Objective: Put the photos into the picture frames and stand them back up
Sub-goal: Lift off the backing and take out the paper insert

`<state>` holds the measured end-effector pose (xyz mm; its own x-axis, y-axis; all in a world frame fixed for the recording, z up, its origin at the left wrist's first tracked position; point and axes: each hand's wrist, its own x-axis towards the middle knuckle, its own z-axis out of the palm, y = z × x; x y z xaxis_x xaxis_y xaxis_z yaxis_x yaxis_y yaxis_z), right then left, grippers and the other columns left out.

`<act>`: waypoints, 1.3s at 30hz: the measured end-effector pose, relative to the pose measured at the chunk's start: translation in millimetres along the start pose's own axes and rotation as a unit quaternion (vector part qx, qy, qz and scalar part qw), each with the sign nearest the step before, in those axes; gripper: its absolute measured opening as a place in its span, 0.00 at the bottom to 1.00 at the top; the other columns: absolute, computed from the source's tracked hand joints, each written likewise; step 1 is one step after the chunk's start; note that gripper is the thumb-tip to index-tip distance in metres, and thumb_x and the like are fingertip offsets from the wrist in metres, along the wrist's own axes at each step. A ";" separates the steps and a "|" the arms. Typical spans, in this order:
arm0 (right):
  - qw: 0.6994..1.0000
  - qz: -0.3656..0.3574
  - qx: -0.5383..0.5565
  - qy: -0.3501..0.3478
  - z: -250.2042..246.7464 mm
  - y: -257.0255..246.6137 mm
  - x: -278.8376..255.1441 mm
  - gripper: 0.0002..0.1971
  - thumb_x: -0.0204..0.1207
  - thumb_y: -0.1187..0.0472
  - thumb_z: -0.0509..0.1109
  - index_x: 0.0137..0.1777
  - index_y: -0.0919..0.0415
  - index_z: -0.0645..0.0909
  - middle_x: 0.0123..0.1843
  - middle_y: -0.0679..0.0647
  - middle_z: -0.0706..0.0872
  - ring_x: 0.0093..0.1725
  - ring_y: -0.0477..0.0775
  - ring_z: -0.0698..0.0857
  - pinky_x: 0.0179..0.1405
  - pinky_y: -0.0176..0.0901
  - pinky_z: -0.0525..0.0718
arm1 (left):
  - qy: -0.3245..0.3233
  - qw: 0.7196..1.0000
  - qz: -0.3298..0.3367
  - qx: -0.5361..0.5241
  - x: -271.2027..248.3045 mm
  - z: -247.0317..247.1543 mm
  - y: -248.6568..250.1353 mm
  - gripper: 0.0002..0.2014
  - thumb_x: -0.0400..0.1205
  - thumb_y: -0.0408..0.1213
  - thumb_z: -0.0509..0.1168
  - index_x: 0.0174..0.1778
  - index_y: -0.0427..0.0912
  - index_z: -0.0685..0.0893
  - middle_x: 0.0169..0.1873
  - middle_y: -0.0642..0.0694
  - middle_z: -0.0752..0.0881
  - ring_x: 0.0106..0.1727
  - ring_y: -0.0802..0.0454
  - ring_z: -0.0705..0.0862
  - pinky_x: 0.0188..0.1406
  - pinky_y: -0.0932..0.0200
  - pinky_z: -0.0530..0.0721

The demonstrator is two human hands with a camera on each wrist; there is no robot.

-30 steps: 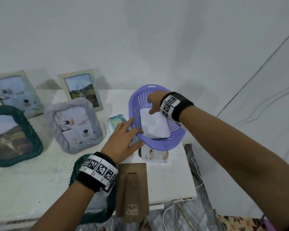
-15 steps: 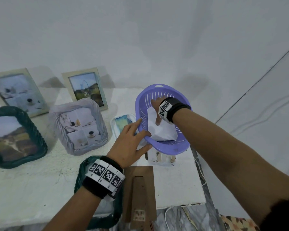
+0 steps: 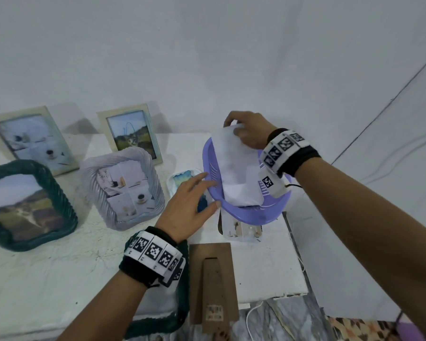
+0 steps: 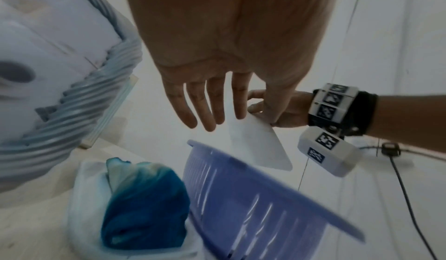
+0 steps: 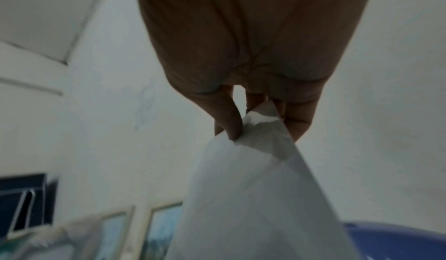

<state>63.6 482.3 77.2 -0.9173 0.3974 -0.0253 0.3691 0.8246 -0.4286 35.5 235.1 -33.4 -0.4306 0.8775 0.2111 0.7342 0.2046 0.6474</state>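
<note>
Your right hand (image 3: 250, 130) has lifted the photo (image 3: 236, 168) by its top corner, half out of the purple basket (image 3: 276, 212) at the tabletop's right edge; your left hand (image 3: 187, 207), fingers spread, probably steadies the rim.

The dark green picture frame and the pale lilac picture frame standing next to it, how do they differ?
The dark green picture frame holds one landscape photo; the pale lilac picture frame holds a collage of light still-life shots. The green frame stands nearer the table's left edge and looks larger in the head view; the lilac frame stands closer to the purple basket. Both have a twisted rope-like border, hold a picture and stand upright.
</note>
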 end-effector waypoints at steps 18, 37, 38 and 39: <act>0.931 0.073 0.347 0.090 134.6 -109.7 -157.0 0.12 0.80 0.62 0.70 0.62 0.62 0.81 0.43 0.53 0.84 0.38 0.52 0.85 0.29 0.44 0.89 | 0.144 0.928 -0.180 -0.292 -123.2 -71.9 -33.7 0.10 0.82 0.32 0.70 0.56 0.51 0.86 0.42 0.43 0.91 0.45 0.40 0.89 0.40 0.48 0.90; 0.941 0.154 0.295 0.058 219.9 -133.3 -225.0 0.11 0.81 0.60 0.67 0.60 0.60 0.84 0.48 0.50 0.88 0.46 0.41 0.85 0.48 0.26 0.82 | 0.064 0.958 -0.279 -0.032 -188.2 -50.1 -46.5 0.13 0.82 0.42 0.71 0.59 0.41 0.89 0.48 0.47 0.91 0.47 0.55 0.86 0.50 0.68 0.77; 0.946 0.153 0.281 0.059 219.6 -133.0 -225.1 0.11 0.81 0.60 0.67 0.60 0.60 0.84 0.48 0.50 0.87 0.45 0.40 0.84 0.44 0.20 0.78 | 0.063 0.958 -0.277 -0.028 -188.0 -49.3 -46.3 0.13 0.82 0.42 0.70 0.59 0.41 0.89 0.48 0.47 0.92 0.47 0.54 0.87 0.51 0.67 0.77; 0.949 0.154 0.270 0.059 218.7 -132.9 -225.2 0.11 0.80 0.59 0.68 0.60 0.60 0.84 0.48 0.50 0.87 0.45 0.39 0.83 0.42 0.17 0.75 | 0.062 0.959 -0.276 -0.024 -187.3 -48.9 -46.0 0.13 0.82 0.42 0.70 0.59 0.41 0.89 0.49 0.46 0.92 0.48 0.53 0.87 0.51 0.67 0.77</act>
<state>188.4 195.1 -57.7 -0.7434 0.6545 -0.1376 0.4577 0.3478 -0.8183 56.7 40.2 -66.9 -0.8079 0.5824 -0.0906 0.3524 0.6005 0.7178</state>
